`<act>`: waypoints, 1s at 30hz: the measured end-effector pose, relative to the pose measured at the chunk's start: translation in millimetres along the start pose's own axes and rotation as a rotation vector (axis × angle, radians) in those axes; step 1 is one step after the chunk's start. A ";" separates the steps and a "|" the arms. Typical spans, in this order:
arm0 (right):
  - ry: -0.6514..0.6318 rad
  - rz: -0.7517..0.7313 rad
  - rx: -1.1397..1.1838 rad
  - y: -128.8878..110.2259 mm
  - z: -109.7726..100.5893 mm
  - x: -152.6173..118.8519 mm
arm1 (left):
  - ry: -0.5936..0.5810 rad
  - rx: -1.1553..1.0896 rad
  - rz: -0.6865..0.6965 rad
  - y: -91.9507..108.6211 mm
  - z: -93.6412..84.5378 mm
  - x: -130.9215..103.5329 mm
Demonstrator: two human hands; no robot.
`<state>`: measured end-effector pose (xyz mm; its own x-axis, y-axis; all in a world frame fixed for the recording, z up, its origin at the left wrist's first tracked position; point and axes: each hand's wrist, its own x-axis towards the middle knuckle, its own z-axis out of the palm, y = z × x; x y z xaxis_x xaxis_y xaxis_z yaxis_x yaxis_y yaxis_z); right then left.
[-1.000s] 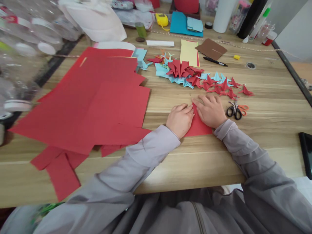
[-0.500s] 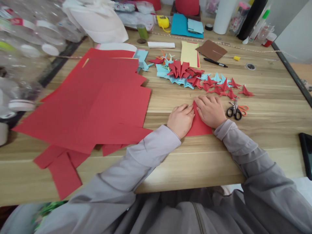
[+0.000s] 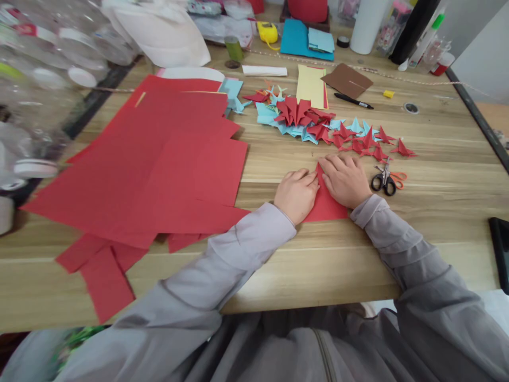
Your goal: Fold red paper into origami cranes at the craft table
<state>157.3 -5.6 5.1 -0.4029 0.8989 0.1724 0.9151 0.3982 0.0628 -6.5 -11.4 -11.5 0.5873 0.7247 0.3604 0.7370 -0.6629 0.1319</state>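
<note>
A piece of red paper (image 3: 326, 209) lies on the table before me, its top coming to a point and its lower edge showing between my wrists. My left hand (image 3: 296, 195) rests on its left side, fingers bent together and tips at the middle of the sheet. From the right, my right hand (image 3: 345, 180) presses on the upper part, its fingertips close to the point. Both hands cover much of the paper, so its folds are partly hidden. Scissors with black handles (image 3: 384, 181) lie right of my right hand, over an orange-handled pair (image 3: 399, 179).
Large red sheets (image 3: 159, 170) spread across the left, with smaller red pieces (image 3: 107, 286) below them. Folded red and blue paper cranes (image 3: 368, 139) lie beyond my hands. A black pen (image 3: 353, 101), brown paper (image 3: 348, 80) and yellow tape measure (image 3: 267, 33) are farther back. Clear bottles (image 3: 35, 79) crowd the left.
The view has shifted very slightly. Both hands stay on the red paper in nearly the same pose, and nothing else has visibly moved.
</note>
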 end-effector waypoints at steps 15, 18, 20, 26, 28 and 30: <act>-0.008 0.004 0.028 1.6 0.8 -0.2 | 0.010 0.032 0.009 -0.4 3.2 0.2; -0.016 -0.009 0.013 1.4 -0.4 0.0 | 0.013 0.048 0.013 -0.5 3.8 -0.1; -0.018 -0.014 0.007 1.1 -0.8 0.2 | 0.013 0.048 0.010 -0.7 4.2 -0.2; -0.019 -0.011 0.007 0.3 -0.4 0.7 | 0.011 0.015 0.021 -1.3 3.7 -0.2; -0.017 -0.015 0.004 0.2 -0.7 0.6 | 0.008 0.005 0.012 -1.3 3.3 0.0; -0.017 -0.024 0.000 0.1 -1.2 0.4 | 0.003 -0.017 -0.001 -2.2 3.2 0.3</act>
<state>157.3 -5.4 6.4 -0.4246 0.8922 0.1539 0.9054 0.4195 0.0662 -6.9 -9.0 -14.6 0.5860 0.7247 0.3626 0.7315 -0.6656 0.1480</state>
